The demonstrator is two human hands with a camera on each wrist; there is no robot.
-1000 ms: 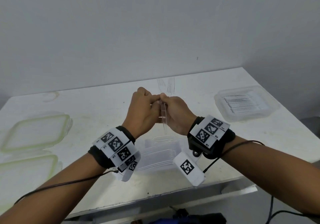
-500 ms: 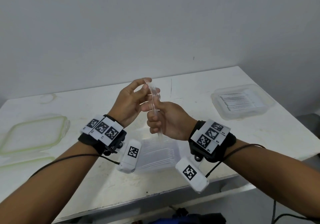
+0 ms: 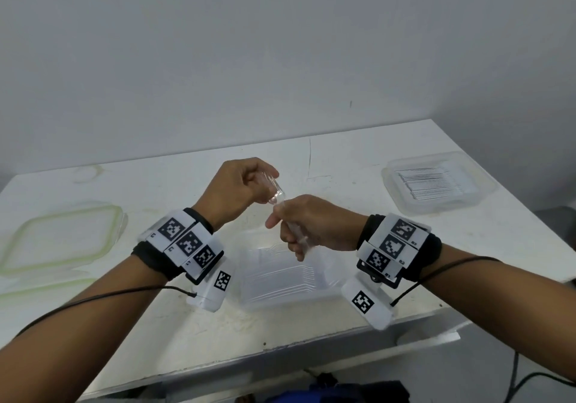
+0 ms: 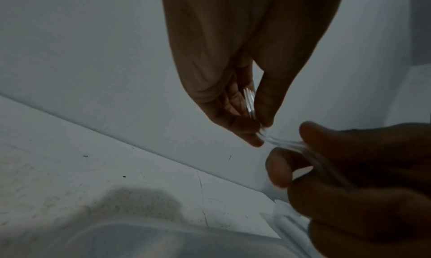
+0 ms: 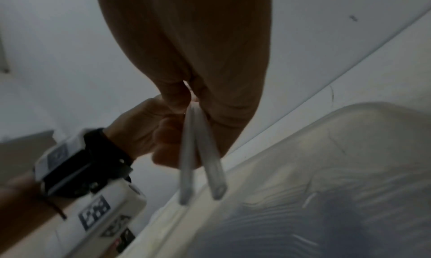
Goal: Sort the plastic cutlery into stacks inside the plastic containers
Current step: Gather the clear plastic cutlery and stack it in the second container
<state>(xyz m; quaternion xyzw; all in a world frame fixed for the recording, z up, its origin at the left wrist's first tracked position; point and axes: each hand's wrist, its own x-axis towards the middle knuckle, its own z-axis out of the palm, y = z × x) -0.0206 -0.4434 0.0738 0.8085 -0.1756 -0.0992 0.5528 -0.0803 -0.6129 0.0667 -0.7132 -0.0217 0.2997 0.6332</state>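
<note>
Two clear plastic cutlery pieces (image 3: 276,192) are held between both hands above the near clear container (image 3: 280,304). My left hand (image 3: 268,181) pinches their head ends (image 4: 250,103) with curled fingers. My right hand (image 3: 290,231) grips the handles, and in the right wrist view two handle ends (image 5: 187,162) stick out below the fingers, slightly spread. What kind of cutlery they are I cannot tell. The near container holds a stack of clear cutlery. A second clear container (image 3: 436,211) at the far right holds another stack.
Two green-rimmed clear lids lie on the left of the white table, one further back (image 3: 59,237) and one at the near edge (image 3: 31,287). A grey wall stands behind the table. The table's front edge runs just below my wrists.
My left hand went from clasping against the right hand to pinching the upper ends, then curled round them. The cutlery has tipped from upright to leaning left, and the right hand sank a little.
</note>
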